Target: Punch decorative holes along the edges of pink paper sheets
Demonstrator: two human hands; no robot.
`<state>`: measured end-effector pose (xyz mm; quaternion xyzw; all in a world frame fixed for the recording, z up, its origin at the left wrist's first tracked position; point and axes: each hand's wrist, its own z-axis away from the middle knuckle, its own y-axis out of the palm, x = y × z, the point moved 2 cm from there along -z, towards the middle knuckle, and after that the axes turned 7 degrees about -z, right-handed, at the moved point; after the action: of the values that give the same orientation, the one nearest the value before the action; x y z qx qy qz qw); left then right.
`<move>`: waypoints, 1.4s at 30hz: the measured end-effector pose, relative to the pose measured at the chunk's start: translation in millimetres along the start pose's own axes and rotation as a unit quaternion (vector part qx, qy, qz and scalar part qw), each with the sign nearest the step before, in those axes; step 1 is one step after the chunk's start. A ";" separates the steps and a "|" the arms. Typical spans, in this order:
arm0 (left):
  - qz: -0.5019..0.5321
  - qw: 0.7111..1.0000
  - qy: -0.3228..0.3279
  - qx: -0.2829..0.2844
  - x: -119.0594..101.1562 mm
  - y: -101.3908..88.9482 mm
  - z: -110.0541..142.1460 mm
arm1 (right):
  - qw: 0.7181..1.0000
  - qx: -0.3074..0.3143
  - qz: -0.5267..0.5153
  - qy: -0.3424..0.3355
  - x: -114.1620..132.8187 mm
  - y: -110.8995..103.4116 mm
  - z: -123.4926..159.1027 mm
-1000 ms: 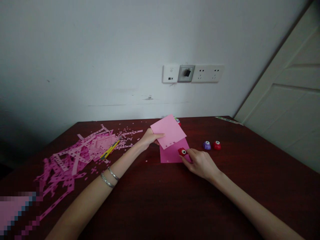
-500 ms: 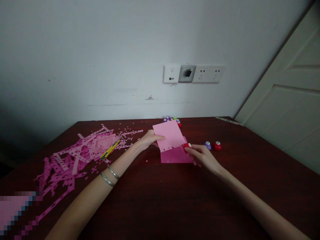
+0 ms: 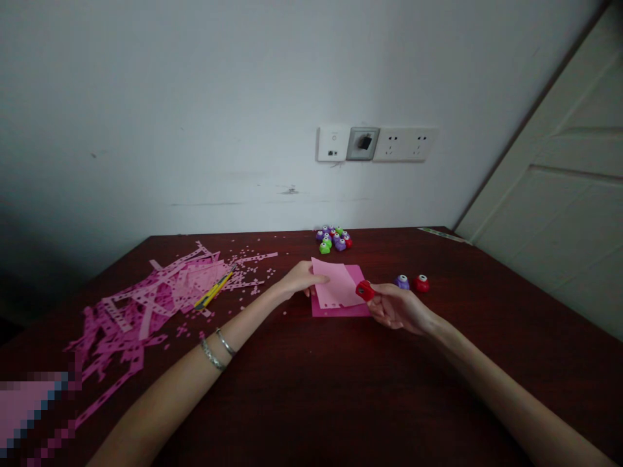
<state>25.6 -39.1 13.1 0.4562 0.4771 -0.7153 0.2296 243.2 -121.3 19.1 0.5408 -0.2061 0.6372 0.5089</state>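
Note:
My left hand (image 3: 302, 279) pinches the left edge of a light pink paper sheet (image 3: 339, 284), thumb on top. Several small punched holes run along the sheet's lower edge. Beneath it, a darker pink sheet (image 3: 360, 311) lies on the table. My right hand (image 3: 396, 306) grips a small red craft punch (image 3: 365, 291) between thumb and fingers, tipped so its underside shows. The punch is close to the right edge of the light sheet; whether they touch I cannot tell. Just beyond my right hand stand a purple punch (image 3: 402, 282) and another red punch (image 3: 421, 283).
Punched pink paper strips (image 3: 146, 292) are heaped on the left of the dark wooden table (image 3: 311, 402), with a yellow utility knife (image 3: 214, 290) beside them. Tiny cut-outs (image 3: 248, 263) lie scattered nearby. Several coloured punches (image 3: 333, 239) cluster by the wall. A ruler-like strip (image 3: 445, 235) lies back right.
The light sheet has come down and turned flatter in my left hand. My right hand has drawn the red punch off its lower edge and tilted it. The punch cluster behind is now uncovered.

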 end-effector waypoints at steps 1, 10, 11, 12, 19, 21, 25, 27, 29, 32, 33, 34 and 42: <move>-0.043 0.998 0.003 -0.041 0.1 -2.4 -0.4 | 1.000 -0.001 0.005 0.003 -0.3 -0.2 -0.3; -0.242 0.921 0.222 -0.207 -36.3 9.5 18.2 | 0.996 -0.086 0.026 -0.005 -2.6 6.5 -5.4; -0.228 0.923 0.245 -0.192 -40.2 16.2 20.4 | 0.996 -0.092 0.019 -0.007 -3.0 7.8 -5.9; -0.214 0.924 0.259 -0.182 -43.0 22.8 22.4 | 0.995 -0.098 0.011 -0.007 -3.6 9.0 -6.3; -0.194 0.929 0.265 -0.170 -40.2 47.2 26.0 | 0.993 -0.112 -0.028 0.001 -11.3 13.4 -11.7; -0.192 0.932 0.259 -0.167 -39.1 47.0 25.3 | 0.994 -0.105 -0.039 -0.003 -12.9 14.4 -12.9; -0.181 0.937 0.252 -0.163 -39.3 46.3 25.1 | 0.994 -0.097 -0.053 -0.005 -13.8 16.6 -12.9; -0.176 0.937 0.253 -0.166 -38.9 47.1 25.2 | 0.994 -0.100 -0.049 -0.004 -13.8 17.8 -12.3; -0.173 0.934 0.257 -0.176 -37.7 48.5 25.0 | 0.994 -0.106 -0.041 -0.001 -13.7 19.2 -11.6; -0.167 0.929 0.270 -0.192 -35.4 51.1 24.5 | 0.993 -0.112 -0.032 -0.006 -13.0 21.5 -10.4; -0.163 0.927 0.275 -0.198 -34.8 52.0 24.4 | 0.993 -0.111 -0.034 -0.008 -12.5 22.3 -9.9; -0.158 0.925 0.280 -0.203 -34.4 52.7 24.5 | 0.993 -0.110 -0.035 -0.010 -12.0 23.2 -9.4; -0.115 0.937 0.274 -0.185 -39.4 51.1 26.0 | 0.990 -0.138 -0.008 -0.020 -10.5 19.7 -10.6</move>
<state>72.3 -89.0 26.6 0.5260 0.6946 -0.4831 0.0861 219.8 -125.0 11.9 0.4797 -0.2981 0.5871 0.5799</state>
